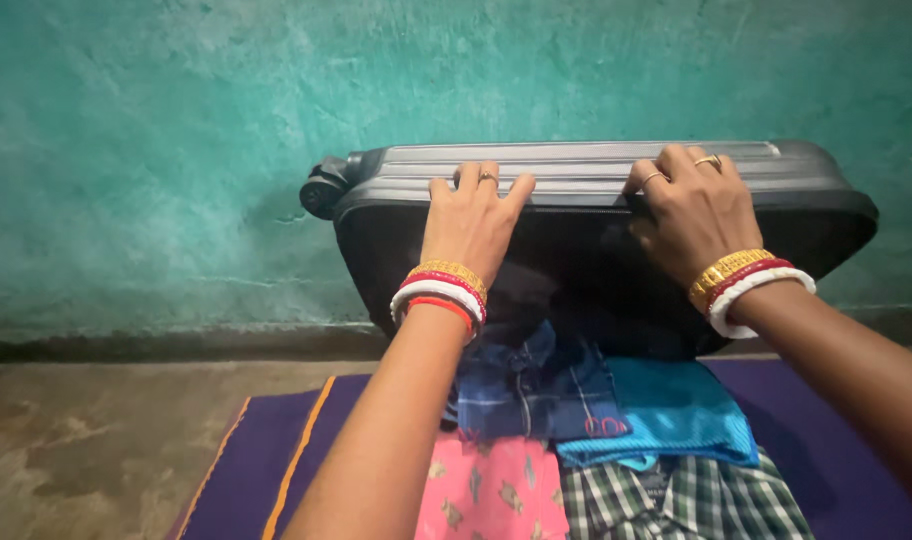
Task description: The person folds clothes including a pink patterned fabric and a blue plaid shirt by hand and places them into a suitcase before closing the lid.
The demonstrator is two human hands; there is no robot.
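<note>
Hands first: your left hand [468,222] sits at the centre of the frame with its fingers [516,190] spread flat and gripping nothing, pressed on the ribbed top edge of the grey suitcase lid [576,170]. Your right hand [694,215], right of centre, has its fingers [644,185] curled over the same edge, holding the lid's rim. The lid stands raised in the upper middle of the frame, close to the teal wall [156,150], with a wheel [321,190] showing at its left end. Below it, at the bottom centre, folded clothes lie packed side by side: a dark blue checked shirt [531,395], a turquoise cloth [681,410], a pink printed garment [491,490] and a green checked shirt [686,500]. A purple mat [266,460] with an orange stripe lies beneath, on the floor [86,440] at lower left.
</note>
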